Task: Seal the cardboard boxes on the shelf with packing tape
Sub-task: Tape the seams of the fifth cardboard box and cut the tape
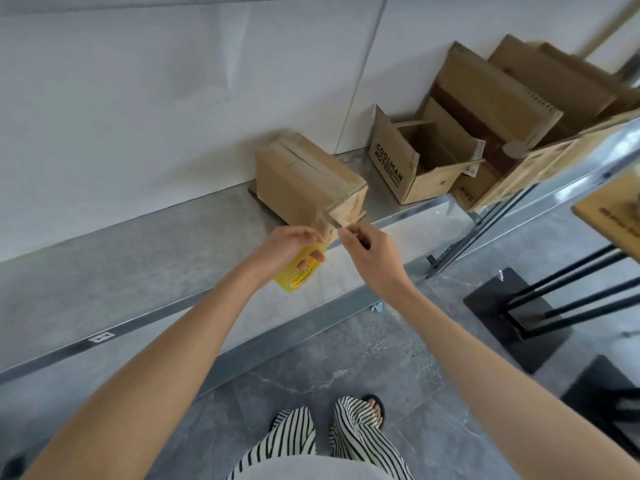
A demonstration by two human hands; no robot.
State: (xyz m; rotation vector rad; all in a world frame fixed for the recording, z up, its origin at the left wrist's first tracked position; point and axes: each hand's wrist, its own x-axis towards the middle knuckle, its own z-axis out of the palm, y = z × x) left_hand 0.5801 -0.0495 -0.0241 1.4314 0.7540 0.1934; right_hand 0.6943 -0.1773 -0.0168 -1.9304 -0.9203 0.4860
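Yellow packing tape roll (298,273) sits half hidden under the left hand (289,242), whose fingers curl round it above the shelf (138,258) edge. Both forearms reach forward. The right hand (367,252) pinches a thin strip (333,221), too blurred to identify, at the near corner of the closed cardboard box (308,178).

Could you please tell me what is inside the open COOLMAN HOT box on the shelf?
Only bare cardboard inner walls show inside the open box; its near wall hides the bottom, so contents there cannot be ruled out.
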